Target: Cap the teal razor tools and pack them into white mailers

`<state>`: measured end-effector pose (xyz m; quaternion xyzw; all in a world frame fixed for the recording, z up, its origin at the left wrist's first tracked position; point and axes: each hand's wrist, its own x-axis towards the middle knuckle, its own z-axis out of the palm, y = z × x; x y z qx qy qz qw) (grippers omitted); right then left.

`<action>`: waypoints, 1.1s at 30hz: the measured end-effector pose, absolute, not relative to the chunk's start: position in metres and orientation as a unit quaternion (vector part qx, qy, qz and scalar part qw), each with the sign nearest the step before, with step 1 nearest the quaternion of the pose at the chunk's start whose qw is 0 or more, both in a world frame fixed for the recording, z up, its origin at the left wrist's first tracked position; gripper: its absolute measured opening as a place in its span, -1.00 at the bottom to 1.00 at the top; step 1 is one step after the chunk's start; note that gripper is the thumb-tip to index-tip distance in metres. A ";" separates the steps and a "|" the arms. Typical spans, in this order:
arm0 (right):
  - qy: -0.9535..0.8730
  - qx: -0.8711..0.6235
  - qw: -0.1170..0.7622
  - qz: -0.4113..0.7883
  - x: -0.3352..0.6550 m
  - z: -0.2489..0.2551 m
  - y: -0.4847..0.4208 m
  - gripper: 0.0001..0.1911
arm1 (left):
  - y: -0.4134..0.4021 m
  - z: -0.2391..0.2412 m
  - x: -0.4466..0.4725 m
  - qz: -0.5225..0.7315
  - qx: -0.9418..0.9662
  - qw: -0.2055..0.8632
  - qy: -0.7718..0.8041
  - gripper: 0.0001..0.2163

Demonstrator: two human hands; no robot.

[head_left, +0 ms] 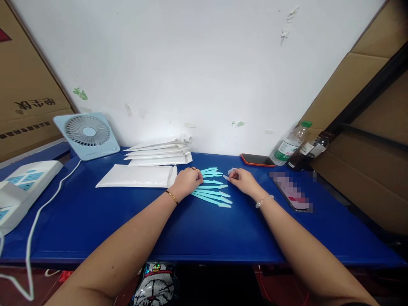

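Several thin light-blue plastic sticks (213, 192) lie fanned out on the blue table (197, 229). My left hand (188, 182) rests curled over their left ends, pressing them down. My right hand (242, 180) is at the right tips of the sticks, its fingers pinched on a small pale piece that I cannot make out. A flat white padded envelope (137, 176) lies just left of my left hand. A stack of more white envelopes (159, 154) sits behind it against the wall.
A small light-blue desk fan (87, 135) stands at the back left, with a white device (19, 189) and cable beside it. A phone (257, 160), two bottles (290, 148) and another phone (292, 194) lie at the right. Cardboard flanks both sides.
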<state>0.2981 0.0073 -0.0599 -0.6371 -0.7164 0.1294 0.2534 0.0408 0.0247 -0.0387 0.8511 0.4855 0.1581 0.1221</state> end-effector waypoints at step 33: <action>-0.727 -0.503 0.295 0.363 0.283 -0.054 -0.004 -0.78 | 0.023 -0.037 0.039 0.182 0.854 0.190 0.448 -0.88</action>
